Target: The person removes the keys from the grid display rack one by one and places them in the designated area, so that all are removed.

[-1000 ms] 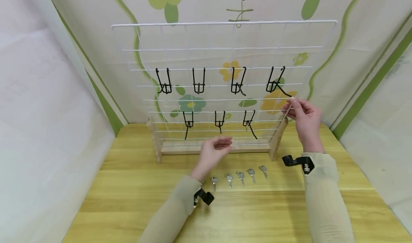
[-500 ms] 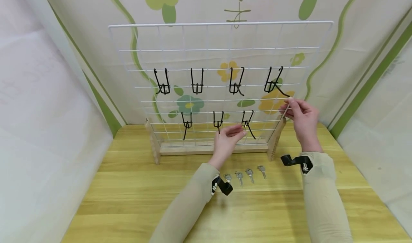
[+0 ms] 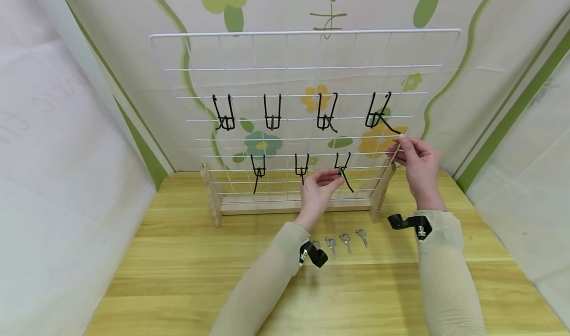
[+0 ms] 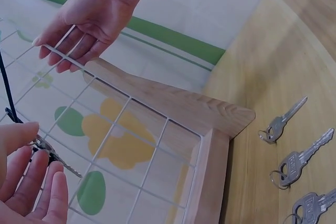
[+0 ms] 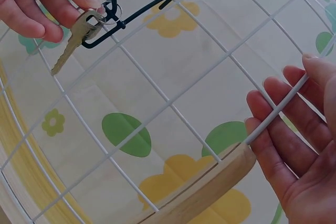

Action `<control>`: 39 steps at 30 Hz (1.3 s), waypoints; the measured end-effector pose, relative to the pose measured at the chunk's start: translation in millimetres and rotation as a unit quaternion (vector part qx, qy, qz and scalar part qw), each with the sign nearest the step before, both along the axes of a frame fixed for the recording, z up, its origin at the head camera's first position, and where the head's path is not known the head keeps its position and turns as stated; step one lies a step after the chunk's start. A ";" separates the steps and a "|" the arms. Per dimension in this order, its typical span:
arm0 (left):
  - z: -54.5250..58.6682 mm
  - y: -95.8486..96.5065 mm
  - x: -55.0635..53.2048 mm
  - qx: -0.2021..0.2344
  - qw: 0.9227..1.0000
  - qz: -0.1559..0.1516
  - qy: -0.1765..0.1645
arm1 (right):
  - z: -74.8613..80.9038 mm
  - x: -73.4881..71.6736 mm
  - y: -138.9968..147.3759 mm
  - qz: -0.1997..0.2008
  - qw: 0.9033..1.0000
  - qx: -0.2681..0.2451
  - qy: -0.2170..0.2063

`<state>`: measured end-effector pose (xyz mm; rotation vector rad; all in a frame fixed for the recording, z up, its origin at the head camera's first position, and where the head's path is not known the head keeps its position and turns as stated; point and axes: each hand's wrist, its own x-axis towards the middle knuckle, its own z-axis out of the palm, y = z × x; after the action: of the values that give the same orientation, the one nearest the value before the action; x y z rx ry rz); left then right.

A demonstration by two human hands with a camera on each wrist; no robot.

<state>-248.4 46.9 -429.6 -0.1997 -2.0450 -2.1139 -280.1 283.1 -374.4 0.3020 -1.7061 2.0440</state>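
Note:
A white wire grid panel (image 3: 307, 32) stands in a wooden base (image 3: 258, 208). At the lower right black hook (image 3: 349, 184), my left hand (image 3: 318, 190) pinches a metal key (image 5: 79, 34) between thumb and fingers. The key's ring (image 5: 116, 14) is around the hook's black wire in the right wrist view, and its blade points down and away. My right hand (image 3: 418, 163) grips the panel's right edge wire, thumb in front and fingers behind. The upper right hook (image 3: 392, 124) ends close above that thumb.
Several loose keys (image 3: 345, 243) with rings lie in a row on the wooden table (image 3: 178, 276), in front of the base. My left forearm partly covers the row. More black hooks (image 3: 273, 116) hang in two rows. A flowered cloth (image 3: 285, 4) stands behind.
My left hand has moved right and up from in front of the panel to the lower right hook, and now pinches the key there. My right hand has kept its grip on the edge.

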 end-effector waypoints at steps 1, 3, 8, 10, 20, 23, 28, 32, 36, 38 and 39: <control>-0.4 0.9 -0.3 0.002 1.000 0.003 0.001 | 0.0 0.0 0.0 -0.001 1.000 0.001 -0.001; -1.2 2.6 -0.9 0.001 1.000 0.010 0.004 | 0.0 0.1 -0.1 -0.002 1.000 0.002 -0.004; -1.4 5.6 -1.1 -0.007 0.999 0.030 0.010 | -0.5 0.3 0.1 -0.001 1.000 0.006 -0.007; -0.7 6.1 -0.6 -0.006 0.999 0.033 0.009 | -0.7 0.5 0.3 0.000 1.000 0.006 -0.009; 2.5 4.0 4.5 -0.015 0.999 0.037 0.017 | -1.6 -0.1 1.1 -0.004 1.000 0.002 -0.008; 2.6 3.4 6.6 -0.013 0.999 0.030 0.023 | -2.0 -0.2 1.5 -0.004 1.000 0.003 -0.011; 3.5 2.1 9.6 -0.015 0.999 0.020 0.030 | -3.3 -0.1 1.9 -0.003 1.000 0.006 -0.012; 4.3 2.0 11.9 -0.014 0.999 0.012 0.030 | -4.0 0.0 2.2 -0.005 1.000 0.005 -0.014; 4.8 1.1 16.6 -0.010 0.999 -0.003 0.031 | -3.2 -0.1 1.5 -0.006 1.000 0.003 -0.017; 5.6 -0.2 20.1 -0.004 0.999 -0.015 0.034 | -2.6 -0.2 1.0 -0.006 1.000 0.003 -0.017; 5.8 -0.9 21.9 -0.004 0.999 -0.021 0.037 | -2.3 -0.2 0.9 -0.005 1.000 0.002 -0.017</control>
<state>-226.5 46.0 -423.8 -0.3210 -2.0248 -2.0903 -280.2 284.0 -376.7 0.2611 -1.7292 2.0488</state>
